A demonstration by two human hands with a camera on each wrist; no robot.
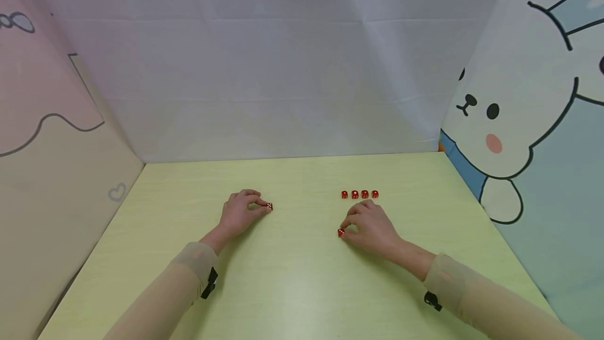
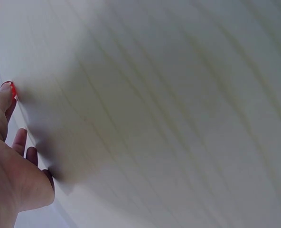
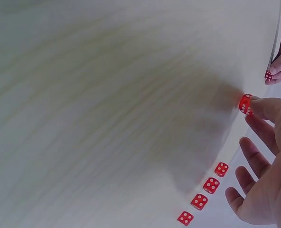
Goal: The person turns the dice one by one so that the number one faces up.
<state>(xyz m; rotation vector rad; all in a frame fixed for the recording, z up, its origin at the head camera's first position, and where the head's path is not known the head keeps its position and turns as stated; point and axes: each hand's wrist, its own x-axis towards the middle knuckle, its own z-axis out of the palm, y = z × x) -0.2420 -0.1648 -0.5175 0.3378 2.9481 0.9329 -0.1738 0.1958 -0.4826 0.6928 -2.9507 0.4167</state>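
Between thumb and index finger, my left hand [image 1: 239, 213] pinches a red die [image 1: 269, 206] with white dots, left of the table's middle. My right hand [image 1: 373, 229] pinches another red die [image 1: 341, 232] by its thumb and fingertip. In the right wrist view that die [image 3: 246, 104] shows several dots on the side facing the camera, and the left hand's die [image 3: 268, 76] appears beyond it. Just past the right hand's knuckles, several red dice [image 1: 355, 194] stand in a short row with small gaps. The left wrist view shows its die [image 2: 9, 88] partly covered by the thumb.
The pale yellow table [image 1: 283, 287] runs back to a white cloth wall [image 1: 283, 67]. A panel with a cartoon rabbit [image 1: 519, 119] borders the right side, and a pink and cream panel [image 1: 52, 198] borders the left.
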